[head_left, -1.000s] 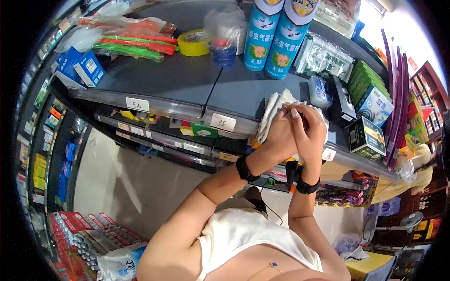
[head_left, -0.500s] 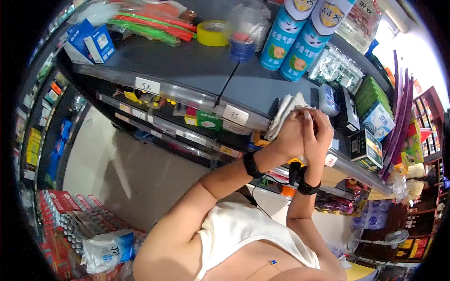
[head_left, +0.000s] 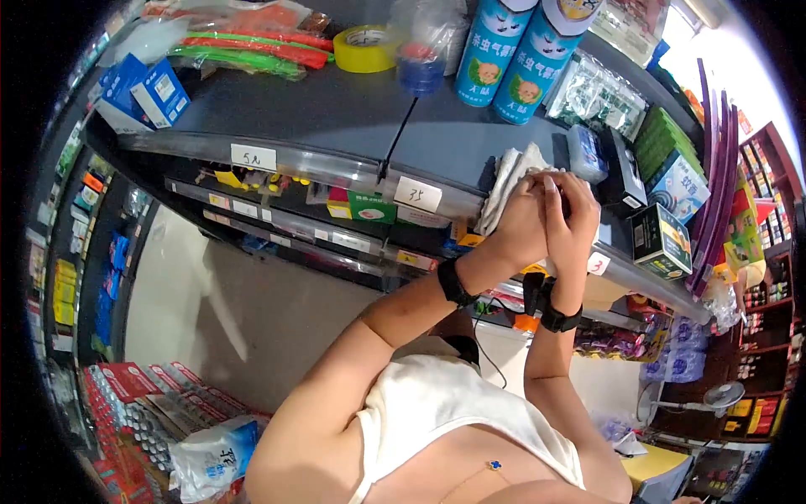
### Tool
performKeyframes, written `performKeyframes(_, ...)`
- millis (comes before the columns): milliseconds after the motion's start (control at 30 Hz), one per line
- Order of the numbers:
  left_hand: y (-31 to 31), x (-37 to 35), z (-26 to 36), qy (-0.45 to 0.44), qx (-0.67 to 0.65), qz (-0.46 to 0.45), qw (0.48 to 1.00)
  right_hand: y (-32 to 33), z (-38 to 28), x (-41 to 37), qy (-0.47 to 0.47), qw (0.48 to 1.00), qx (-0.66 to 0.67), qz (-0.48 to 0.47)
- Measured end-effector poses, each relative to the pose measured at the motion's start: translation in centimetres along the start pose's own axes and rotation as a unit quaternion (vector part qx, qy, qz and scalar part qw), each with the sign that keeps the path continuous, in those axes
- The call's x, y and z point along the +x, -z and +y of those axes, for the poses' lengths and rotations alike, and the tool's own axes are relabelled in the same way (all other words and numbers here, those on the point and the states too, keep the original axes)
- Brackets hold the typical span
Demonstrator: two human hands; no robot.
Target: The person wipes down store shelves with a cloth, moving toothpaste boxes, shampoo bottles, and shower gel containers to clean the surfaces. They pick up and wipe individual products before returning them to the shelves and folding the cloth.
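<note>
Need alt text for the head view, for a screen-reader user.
A person's left hand and right hand press together on a white cloth at the front edge of a dark grey shop shelf. Two blue spray cans, a yellow tape roll and boxed goods sit around them.

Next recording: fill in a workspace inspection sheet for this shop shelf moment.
Surface: grey shelf top, handwritten price tags along its front edge.
Job's things: white cloth, bunched at the shelf edge.
Clutter: two blue spray cans, yellow tape roll, blue boxes, green-and-black box.
Hands: left hand and right hand pressed together over the cloth; grip hidden. Black band on each wrist.
Cables: thin black cable hanging below the wrists.
Surroundings: lower shelves of small goods, pale floor, red packs stacked below.
</note>
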State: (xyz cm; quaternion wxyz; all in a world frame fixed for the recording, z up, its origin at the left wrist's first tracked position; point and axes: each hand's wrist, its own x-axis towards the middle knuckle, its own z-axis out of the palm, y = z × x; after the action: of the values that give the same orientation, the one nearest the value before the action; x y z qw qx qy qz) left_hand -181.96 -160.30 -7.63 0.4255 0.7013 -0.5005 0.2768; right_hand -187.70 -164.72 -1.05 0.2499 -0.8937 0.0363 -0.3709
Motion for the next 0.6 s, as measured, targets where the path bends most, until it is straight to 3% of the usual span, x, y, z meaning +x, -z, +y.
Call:
performKeyframes(67,0.0,0.0,-0.1,-0.012,0.024,-0.011,1.0,0.0,-0.2,-0.3,-0.01,1.0,0.003,0.002)
performKeyframes(167,-2.3,-0.9,-1.2,-0.023,0.169,0.016,0.985,0.1,-0.4,0.3,0.005,1.0,0.009,-0.003)
performKeyframes(267,-0.6,-0.2,-0.2,-0.009,0.116,-0.044,0.992,0.2,0.1,0.0,-0.005,1.0,0.001,-0.021)
performKeyframes(300,-0.3,-0.2,0.1,-0.012,0.138,-0.026,0.99,0.5,0.1,-0.1,0.0,1.0,-0.007,-0.025)
performKeyframes(333,-0.9,-0.3,-0.2,-0.086,0.459,-0.084,0.881,0.7,-0.2,0.0,0.007,0.999,-0.012,-0.03)
performKeyframes(367,-1.3,-0.4,-0.4,-0.19,0.713,-0.089,0.669,0.8,-0.7,0.2,0.016,0.999,-0.015,-0.035)
performKeyframes(433,-1.5,-0.7,-0.4,-0.128,0.632,-0.098,0.758,0.6,-1.3,0.3,0.031,0.998,-0.011,-0.044)
performKeyframes(467,-1.8,-0.8,-0.4,-0.076,0.497,-0.117,0.856,0.4,-1.4,0.2,0.037,0.998,-0.007,-0.047)
performKeyframes(533,-2.1,-0.8,-0.5,-0.089,0.538,-0.131,0.828,0.5,-1.4,0.2,0.041,0.998,0.003,-0.044)
performKeyframes(567,-2.2,-0.8,-0.5,-0.154,0.701,-0.124,0.686,0.5,-1.2,0.1,0.04,0.998,0.004,-0.043)
performKeyframes(600,-2.3,-0.9,-0.5,-0.162,0.743,-0.107,0.641,0.6,-1.0,0.1,0.04,0.998,0.005,-0.042)
